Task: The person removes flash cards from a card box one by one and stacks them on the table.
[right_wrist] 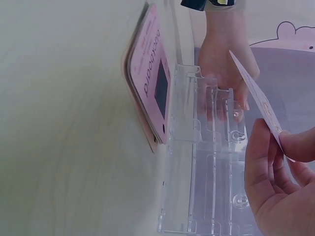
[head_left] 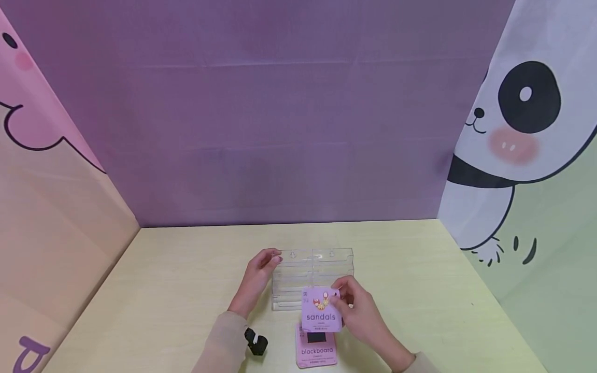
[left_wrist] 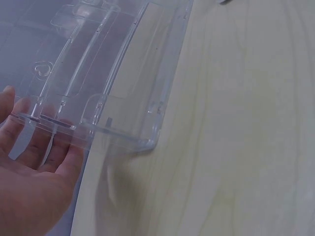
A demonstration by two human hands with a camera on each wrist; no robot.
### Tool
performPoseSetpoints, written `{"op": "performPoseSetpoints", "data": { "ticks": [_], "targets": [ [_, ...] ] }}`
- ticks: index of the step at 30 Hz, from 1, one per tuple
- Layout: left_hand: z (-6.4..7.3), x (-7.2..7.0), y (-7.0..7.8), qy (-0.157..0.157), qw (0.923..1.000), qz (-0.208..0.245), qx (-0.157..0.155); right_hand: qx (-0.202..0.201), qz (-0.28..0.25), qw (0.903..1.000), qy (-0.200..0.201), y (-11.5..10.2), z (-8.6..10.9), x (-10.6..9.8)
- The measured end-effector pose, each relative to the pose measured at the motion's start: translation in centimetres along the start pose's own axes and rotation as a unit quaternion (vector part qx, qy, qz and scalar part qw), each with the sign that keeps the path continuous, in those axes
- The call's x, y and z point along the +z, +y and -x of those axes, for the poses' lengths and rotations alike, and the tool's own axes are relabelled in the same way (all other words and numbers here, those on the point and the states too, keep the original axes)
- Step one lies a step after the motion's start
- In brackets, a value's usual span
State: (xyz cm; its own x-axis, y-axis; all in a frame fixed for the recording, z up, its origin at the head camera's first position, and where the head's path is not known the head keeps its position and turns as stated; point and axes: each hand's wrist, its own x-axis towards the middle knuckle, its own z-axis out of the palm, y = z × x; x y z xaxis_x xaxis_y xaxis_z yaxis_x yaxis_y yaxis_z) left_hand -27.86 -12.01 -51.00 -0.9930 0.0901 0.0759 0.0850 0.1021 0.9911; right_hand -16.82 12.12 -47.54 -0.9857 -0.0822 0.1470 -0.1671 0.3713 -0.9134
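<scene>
A clear plastic tiered card holder (head_left: pixel 291 282) stands on the table, with two columns of stepped pockets. My left hand (head_left: pixel 254 280) grips its upper left edge; in the left wrist view the fingers show through the plastic (left_wrist: pixel 123 73) from behind. Between thumb and fingers my right hand (head_left: pixel 363 313) pinches a purple flash card (head_left: pixel 322 322) reading "sandals", raised in front of the holder's lower part. Below it lies a small stack of cards, a pink "blackboard" card (head_left: pixel 316 356) on top. The "sandals" card (right_wrist: pixel 261 101) appears nearly edge-on in the right wrist view.
Beside the left forearm sits a small black object (head_left: pixel 256 342). The pale wooden table (head_left: pixel 186 274) meets a purple cloth backdrop (head_left: pixel 289 129). A panda-printed panel (head_left: pixel 550 155) rises on the right, and a pink cartoon panel (head_left: pixel 46 171) on the left.
</scene>
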Motion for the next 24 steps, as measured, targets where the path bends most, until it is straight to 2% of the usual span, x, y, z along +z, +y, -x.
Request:
{"op": "performPoseSetpoints", "data": {
  "ticks": [7, 19, 24],
  "targets": [
    [-0.09, -0.01, 0.01, -0.001, 1.0, 0.0, 0.002, -0.003, 0.005, 0.9999, -0.013, 0.06, 0.26, 0.16],
    [-0.03, -0.06, 0.05, -0.004, 1.0, 0.001, 0.0, 0.026, -0.001, 0.9988, -0.041, 0.65, 0.72, 0.67],
    [0.03, -0.09, 0.04, -0.006, 1.0, -0.001, 0.001, 0.025, 0.01, 0.9984, -0.051, 0.87, 0.94, 0.91]
  ]
}}
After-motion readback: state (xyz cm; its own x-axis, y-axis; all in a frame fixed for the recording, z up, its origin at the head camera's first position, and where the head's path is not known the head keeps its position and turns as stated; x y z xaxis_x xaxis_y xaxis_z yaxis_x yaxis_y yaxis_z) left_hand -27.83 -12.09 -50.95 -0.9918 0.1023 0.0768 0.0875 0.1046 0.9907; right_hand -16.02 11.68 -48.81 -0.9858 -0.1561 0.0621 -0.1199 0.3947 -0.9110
